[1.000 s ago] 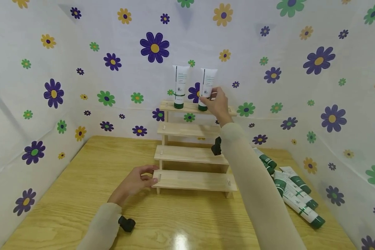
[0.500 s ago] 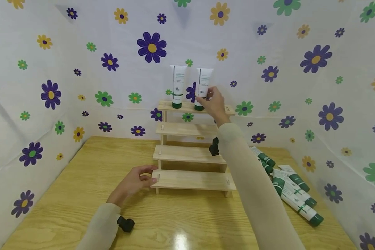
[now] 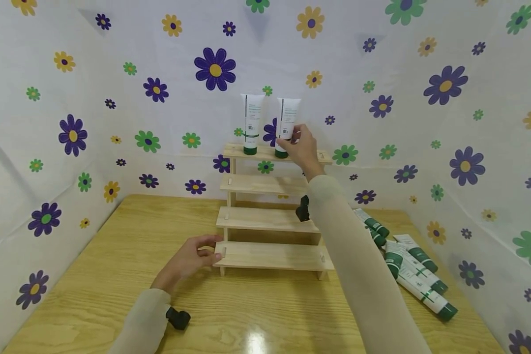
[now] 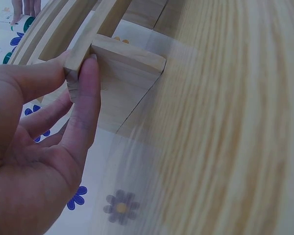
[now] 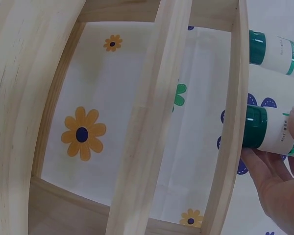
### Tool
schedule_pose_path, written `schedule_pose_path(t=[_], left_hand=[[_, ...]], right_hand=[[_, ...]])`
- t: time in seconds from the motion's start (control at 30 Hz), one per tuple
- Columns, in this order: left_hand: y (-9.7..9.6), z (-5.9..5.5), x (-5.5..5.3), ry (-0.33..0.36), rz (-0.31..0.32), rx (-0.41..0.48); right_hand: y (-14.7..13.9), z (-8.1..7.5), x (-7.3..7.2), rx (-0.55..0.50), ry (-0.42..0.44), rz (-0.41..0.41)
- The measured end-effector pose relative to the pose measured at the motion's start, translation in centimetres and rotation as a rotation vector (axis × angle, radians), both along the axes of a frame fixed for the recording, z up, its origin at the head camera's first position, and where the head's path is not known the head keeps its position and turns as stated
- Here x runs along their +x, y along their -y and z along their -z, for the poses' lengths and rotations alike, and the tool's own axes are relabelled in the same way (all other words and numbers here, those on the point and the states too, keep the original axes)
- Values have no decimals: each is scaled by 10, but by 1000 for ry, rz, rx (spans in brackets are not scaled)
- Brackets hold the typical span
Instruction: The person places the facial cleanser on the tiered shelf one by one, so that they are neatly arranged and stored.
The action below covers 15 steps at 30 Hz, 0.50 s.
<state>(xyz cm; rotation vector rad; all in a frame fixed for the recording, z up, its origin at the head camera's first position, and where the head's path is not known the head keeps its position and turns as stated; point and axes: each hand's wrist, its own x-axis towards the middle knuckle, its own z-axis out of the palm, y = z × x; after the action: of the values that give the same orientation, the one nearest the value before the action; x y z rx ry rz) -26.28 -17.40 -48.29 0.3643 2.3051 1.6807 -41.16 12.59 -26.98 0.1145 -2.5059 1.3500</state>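
Observation:
A four-tier... wooden step shelf (image 3: pixel 265 253) stands on the table. My left hand (image 3: pixel 190 260) pinches the left end of its lowest board, thumb on one face and fingers on the other, as the left wrist view shows. On the top board, my right hand (image 3: pixel 304 147) grips a white squeeze tube (image 3: pixel 287 115) with a green cap, low on its body. That tube stands cap down, its cap (image 5: pixel 255 126) right at the board. To its left a matching tube (image 3: pixel 253 118) stands upright on the same board.
Several more white and green tubes (image 3: pixel 425 290) lie in a loose pile on the table (image 3: pixel 115 295), right of the shelf and beside my right forearm. A flower-print cloth (image 3: pixel 172 123) hangs close behind the shelf and along both sides.
The gripped tube has moved slightly left toward the other tube, my right hand with it. The view has shifted a little. My left hand keeps its pinch on the lowest board.

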Motion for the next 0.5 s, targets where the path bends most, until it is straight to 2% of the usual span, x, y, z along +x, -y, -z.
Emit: schedule_pose_path(t=[0.5], left_hand=[[0, -3, 1, -7, 16, 15]], right_hand=[[-2, 1, -1, 0, -3, -15]])
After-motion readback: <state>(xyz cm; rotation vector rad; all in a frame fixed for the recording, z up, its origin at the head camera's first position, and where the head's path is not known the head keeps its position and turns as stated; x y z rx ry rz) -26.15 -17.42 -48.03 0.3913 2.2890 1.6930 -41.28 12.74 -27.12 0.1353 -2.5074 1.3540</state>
